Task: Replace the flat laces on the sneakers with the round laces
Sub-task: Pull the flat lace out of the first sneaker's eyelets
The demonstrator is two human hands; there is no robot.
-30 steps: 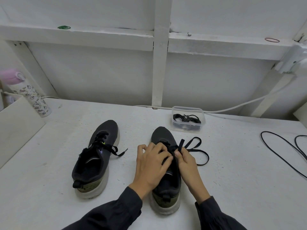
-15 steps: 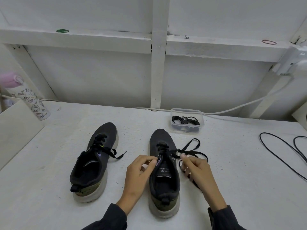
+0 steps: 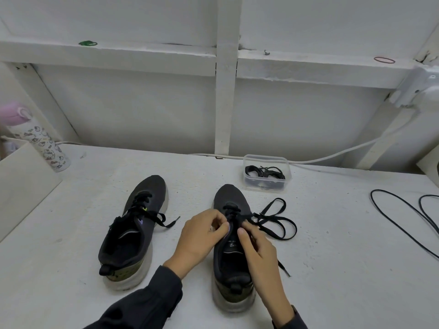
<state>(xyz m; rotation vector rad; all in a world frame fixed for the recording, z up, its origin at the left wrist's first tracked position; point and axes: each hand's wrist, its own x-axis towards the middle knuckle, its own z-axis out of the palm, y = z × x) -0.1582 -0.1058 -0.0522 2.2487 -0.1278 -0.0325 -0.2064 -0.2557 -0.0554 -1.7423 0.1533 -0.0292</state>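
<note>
Two black sneakers stand on the white table (image 3: 332, 257), toes pointing away from the person, well apart from each other.

- Left-hand sneaker (image 3: 152, 186): laced with a black flat lace. One lace end (image 3: 171, 222) trails onto the table at its right side. No hand is on it.
- Right-hand sneaker (image 3: 231, 195): both hands are on it, close together over the tongue.
- Left hand (image 3: 202, 236): fingers curled, thumb and fingertips pinching at the lacing row on the tongue's left side. Whether they hold lace or eyelet edge cannot be told.
- Right hand (image 3: 259, 250): thumb and curled fingers pinch the flat lace (image 3: 280, 222) at the tongue's right side.
- The lower eyelets near the toe are laced.
- The loose run of this lace lies in loops on the table just right of the sneaker. One tipped end (image 3: 285, 270) lies beside the right wrist.
- Round laces (image 3: 268, 173): coiled in a clear plastic container (image 3: 266, 157) on the table, just beyond the right-hand sneaker's toe, lid off.

Surroundings:
- A patterned bottle (image 3: 40, 141) with a pink cap stands at far left.
- A thin black cable (image 3: 403, 222) loops at far right.
- A white cable (image 3: 344, 153) runs along the wall base.
- A green band (image 3: 88, 43) and a red rubber band (image 3: 384, 60) lie on the ledge above.
</note>
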